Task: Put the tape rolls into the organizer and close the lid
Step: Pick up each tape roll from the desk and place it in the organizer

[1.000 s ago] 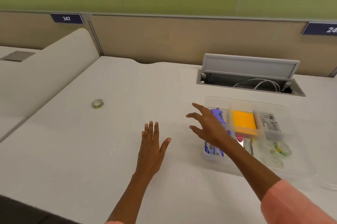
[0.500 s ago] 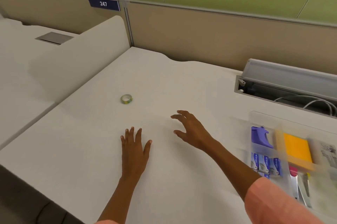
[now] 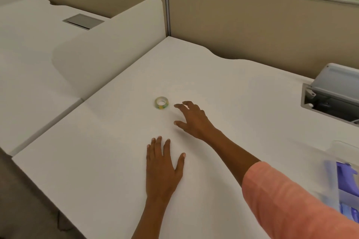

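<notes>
A small tape roll [image 3: 161, 102] with a green and yellow pattern lies flat on the white desk [image 3: 108, 141]. My right hand [image 3: 192, 119] hovers just to its right, fingers spread and curved, a short gap from the roll and holding nothing. My left hand [image 3: 162, 165] rests flat on the desk nearer to me, palm down and empty. The clear plastic organizer [image 3: 342, 186] shows only at the right edge, with a purple item inside; its other contents are out of frame.
A grey cable hatch [image 3: 334, 93] with its flap raised sits at the far right of the desk. A white divider panel [image 3: 108, 50] borders the desk on the left, with a neighbouring desk beyond it. A beige partition wall runs along the back.
My right hand has travelled left from the organizer to just beside the tape roll. The view has swung left, so the organizer has slid to the right edge. My left hand has stayed flat.
</notes>
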Available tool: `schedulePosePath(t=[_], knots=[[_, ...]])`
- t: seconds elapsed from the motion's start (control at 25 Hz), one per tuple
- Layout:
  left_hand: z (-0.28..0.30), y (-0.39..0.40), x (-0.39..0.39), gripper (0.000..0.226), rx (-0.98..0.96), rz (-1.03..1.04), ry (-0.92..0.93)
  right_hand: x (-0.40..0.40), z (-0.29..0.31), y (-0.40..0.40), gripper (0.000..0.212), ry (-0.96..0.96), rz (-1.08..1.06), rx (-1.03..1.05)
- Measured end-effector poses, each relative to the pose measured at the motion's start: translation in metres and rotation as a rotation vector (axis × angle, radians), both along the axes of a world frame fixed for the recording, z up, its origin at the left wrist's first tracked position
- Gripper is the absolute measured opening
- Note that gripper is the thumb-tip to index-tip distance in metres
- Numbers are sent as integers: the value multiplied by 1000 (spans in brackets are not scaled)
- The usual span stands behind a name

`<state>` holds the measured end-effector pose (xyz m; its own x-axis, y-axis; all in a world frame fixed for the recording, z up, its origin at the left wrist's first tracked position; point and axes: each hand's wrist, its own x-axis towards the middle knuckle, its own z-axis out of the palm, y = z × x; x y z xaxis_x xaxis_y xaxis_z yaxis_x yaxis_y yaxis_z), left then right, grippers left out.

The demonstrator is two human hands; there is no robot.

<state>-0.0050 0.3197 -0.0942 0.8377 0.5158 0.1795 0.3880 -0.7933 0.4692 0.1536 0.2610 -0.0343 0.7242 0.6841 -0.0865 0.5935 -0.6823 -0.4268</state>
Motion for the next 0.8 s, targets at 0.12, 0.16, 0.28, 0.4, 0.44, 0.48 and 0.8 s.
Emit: schedulePosePath(t=[0.12,0.16,0.28,0.4,0.44,0.48,0.8], knots=[[0,0,0,62,-16,6,-5,11,-8,29,64,-54,32,-136],[-1,0,1,62,-15,7,-5,13,-11,35,62,-70,50,-188],[-1,1,2,62,-2,15,5,12,-21,46,59,-94,91,-284],[0,1,2,63,-6,11,7,7,-23,41,53,-91,52,-208],[0,2,2,63,-7,7,7,5,-21,36,50,-91,28,-159],[1,2,2,63,-6,4,8,3,-19,30,46,-95,7,-115],[4,3,-2,61,-27,-28,31,-25,-9,-39,22,-55,-113,67]])
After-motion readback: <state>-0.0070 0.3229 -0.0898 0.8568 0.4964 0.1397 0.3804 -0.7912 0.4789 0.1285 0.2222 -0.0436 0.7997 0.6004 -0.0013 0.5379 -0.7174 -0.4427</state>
